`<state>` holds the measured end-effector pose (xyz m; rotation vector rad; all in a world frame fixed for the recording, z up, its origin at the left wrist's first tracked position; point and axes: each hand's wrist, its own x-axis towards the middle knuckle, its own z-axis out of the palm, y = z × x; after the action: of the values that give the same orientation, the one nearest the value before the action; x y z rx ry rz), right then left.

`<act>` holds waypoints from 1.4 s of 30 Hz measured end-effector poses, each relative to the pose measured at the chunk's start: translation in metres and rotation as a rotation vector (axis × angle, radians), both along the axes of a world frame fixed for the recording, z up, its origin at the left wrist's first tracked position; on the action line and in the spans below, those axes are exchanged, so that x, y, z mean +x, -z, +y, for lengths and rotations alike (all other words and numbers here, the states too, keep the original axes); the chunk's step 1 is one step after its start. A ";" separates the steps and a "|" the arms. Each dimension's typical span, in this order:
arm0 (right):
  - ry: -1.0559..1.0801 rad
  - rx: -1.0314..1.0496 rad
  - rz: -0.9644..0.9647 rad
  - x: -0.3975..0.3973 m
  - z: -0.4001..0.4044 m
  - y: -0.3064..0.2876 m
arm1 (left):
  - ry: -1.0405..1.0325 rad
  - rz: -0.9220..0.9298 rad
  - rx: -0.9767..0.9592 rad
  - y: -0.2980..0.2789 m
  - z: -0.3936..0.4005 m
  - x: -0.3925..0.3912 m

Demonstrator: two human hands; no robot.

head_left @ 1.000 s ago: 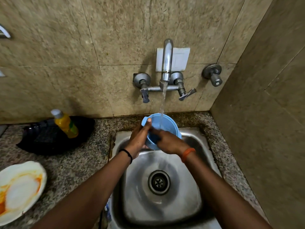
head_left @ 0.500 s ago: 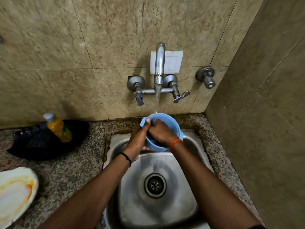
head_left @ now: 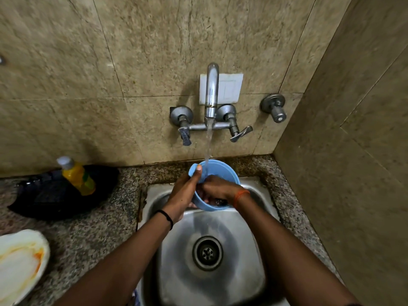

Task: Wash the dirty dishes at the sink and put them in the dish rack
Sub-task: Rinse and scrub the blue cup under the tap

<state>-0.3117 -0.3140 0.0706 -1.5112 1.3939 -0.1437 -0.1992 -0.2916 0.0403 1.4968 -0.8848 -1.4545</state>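
Over the back edge of the sink point(head_left: 262, 196), under the running tap point(head_left: 211, 89): left hand point(head_left: 184, 193) grips the blue bowl point(head_left: 223, 173) at its left rim, thumb on top; right hand point(head_left: 217, 187) reaches inside, fingers hidden, their state indeterminable

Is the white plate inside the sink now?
No. The stained plate lies on the counter left of the sink, not in it.
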 end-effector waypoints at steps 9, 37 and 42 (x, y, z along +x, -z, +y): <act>0.035 0.018 -0.087 0.000 -0.002 0.005 | -0.002 -0.001 0.030 -0.002 0.001 -0.003; 0.404 -0.449 -0.208 -0.010 -0.009 0.002 | 0.028 -0.191 -0.338 0.000 -0.003 0.002; 0.690 -0.158 -0.450 0.006 -0.013 0.002 | 0.075 -0.533 -0.559 0.022 0.016 0.008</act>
<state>-0.3058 -0.3275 0.0688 -0.9713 1.4896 -0.9765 -0.1911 -0.2759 0.0179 1.4303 -1.5325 -0.7495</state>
